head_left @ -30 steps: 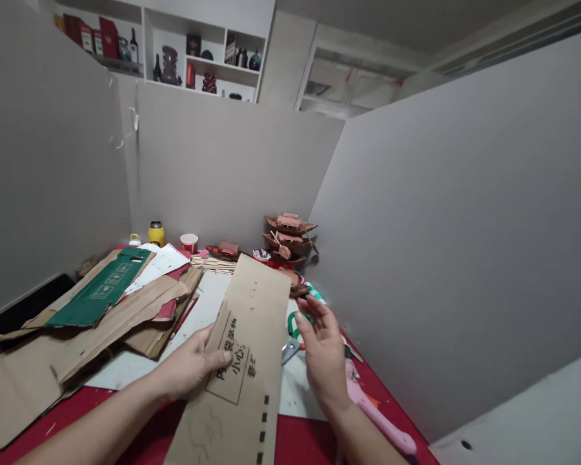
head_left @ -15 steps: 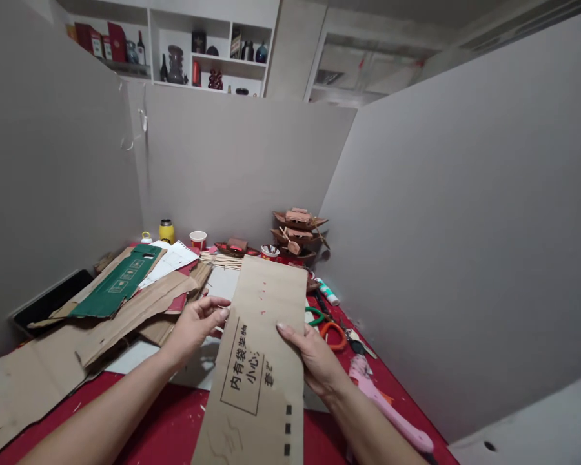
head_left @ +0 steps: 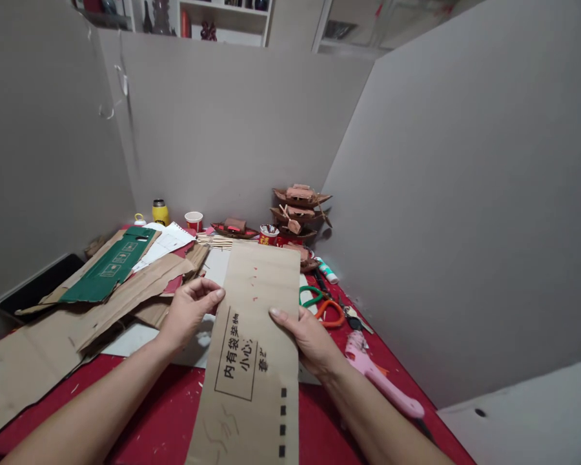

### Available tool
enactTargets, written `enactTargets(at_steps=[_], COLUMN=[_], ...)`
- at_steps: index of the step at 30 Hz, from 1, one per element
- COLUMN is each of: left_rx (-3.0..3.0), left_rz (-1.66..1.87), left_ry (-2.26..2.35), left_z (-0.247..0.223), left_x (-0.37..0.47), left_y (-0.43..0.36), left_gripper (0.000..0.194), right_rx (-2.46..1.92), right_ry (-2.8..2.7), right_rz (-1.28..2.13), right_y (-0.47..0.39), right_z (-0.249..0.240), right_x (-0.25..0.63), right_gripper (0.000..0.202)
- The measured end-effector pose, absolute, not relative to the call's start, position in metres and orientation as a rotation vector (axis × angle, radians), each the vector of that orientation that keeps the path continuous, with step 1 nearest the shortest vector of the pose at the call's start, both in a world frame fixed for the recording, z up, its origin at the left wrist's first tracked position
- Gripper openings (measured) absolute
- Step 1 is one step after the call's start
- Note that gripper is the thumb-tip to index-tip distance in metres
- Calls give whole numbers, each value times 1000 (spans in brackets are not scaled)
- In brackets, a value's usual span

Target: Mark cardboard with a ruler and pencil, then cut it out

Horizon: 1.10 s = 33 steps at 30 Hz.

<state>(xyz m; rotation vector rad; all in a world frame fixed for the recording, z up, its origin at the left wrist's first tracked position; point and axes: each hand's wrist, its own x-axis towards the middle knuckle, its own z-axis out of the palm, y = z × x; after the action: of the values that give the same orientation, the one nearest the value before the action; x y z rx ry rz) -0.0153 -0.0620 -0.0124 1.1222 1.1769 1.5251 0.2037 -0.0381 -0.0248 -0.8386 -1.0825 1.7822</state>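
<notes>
Cardboard (head_left: 266,284), support switched right.
Right hand (head_left: 315,343), empty earlier, grips right edge; left hand (head_left: 188,316) narrowed at left edge, hold unclear.

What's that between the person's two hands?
A long piece of printed cardboard, between the left hand and right hand, as the head view shows.

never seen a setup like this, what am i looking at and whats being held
There is no machine here: these are a person's two bare hands, seen by a camera worn on that person's head, looking forward and down. The right hand grips the right edge of a cardboard strip; the left hand is at its left edge, its hold unclear. On the red surface lie torn cardboard pieces and a pink tool. Stacked model boats stand farther back.
</notes>
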Motion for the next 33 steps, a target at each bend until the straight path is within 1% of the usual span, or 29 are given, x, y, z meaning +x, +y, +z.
enactTargets(at_steps=[6, 14, 17, 22, 25, 33], left_rx=[1217, 1485, 1529, 1465, 1393, 1274], left_rz=[1558, 1599, 1601, 1612, 1642, 1529], left_ry=[1213, 1290, 1301, 1305, 1308, 1280], left_z=[-13, -18, -17, -12, -11, -13], left_x=[-16, -18, -18, -20, -22, -22], left_y=[-60, -65, -68, -67, -66, -61], left_gripper=[25, 16, 16, 26, 18, 23], right_rx=[-832, -846, -862, -855, -870, -875], right_ry=[-1081, -1068, -1033, -1009, -976, -790], right_rz=[1808, 1806, 1784, 1766, 1728, 1502], right_y=[-39, -37, -35, -36, -37, -24], right_z=[-28, -29, -27, -24, -22, -15], right_x=[204, 206, 207, 207, 208, 216], right_gripper=[37, 41, 42, 44, 46, 42])
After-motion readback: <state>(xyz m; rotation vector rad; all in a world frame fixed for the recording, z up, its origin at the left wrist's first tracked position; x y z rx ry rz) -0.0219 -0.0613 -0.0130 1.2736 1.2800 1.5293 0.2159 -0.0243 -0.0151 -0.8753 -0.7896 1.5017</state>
